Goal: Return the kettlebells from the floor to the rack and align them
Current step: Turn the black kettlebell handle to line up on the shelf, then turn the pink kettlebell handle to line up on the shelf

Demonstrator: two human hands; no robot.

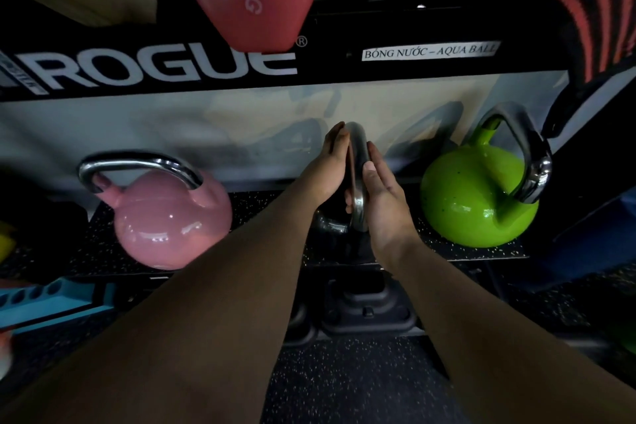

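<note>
Both hands pressing flat on a black kettlebell's [332, 222] steel handle, left hand [328, 169], right hand [382, 196], fingers straight, sitting on the rack shelf [268, 203] between pink kettlebell [168, 220] left and green kettlebell [478, 196] right

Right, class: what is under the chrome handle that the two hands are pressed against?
A black kettlebell sits under the chrome handle, on the speckled shelf mat. The left hand, right hand and both forearms cover most of it.
</note>
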